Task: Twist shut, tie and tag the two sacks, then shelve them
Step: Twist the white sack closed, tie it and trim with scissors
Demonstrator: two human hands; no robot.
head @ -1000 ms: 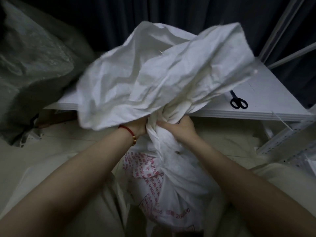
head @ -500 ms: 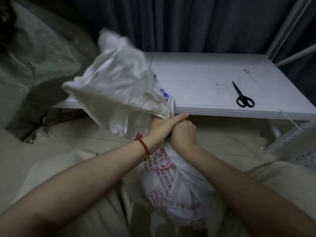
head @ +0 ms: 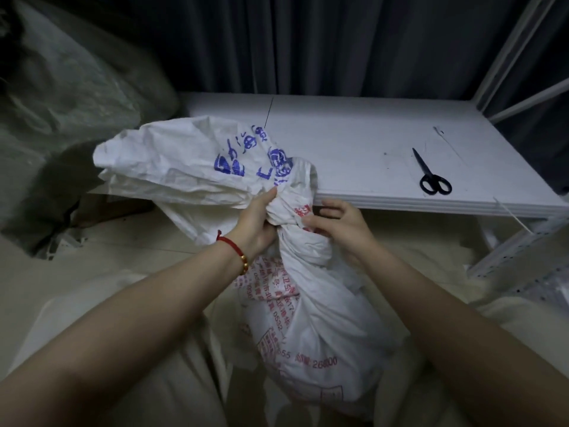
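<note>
Sack [head: 311,328] stands on floor between knees, just before shelf [head: 369,143]. Left hand [head: 255,224] grips twisted neck [head: 286,215]. Right hand [head: 345,226] loosely curled, fingertips touching neck, no clear grip. Fabric looks soft, slick, likely to untwist; hold tight at twist.

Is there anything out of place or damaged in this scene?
Nothing looks spilled or torn. One small thing: a thin white strip sticks out past the front edge of the shelf, right of the scissors, and might slip off. The left hand grips the sack at its twisted neck.
</note>
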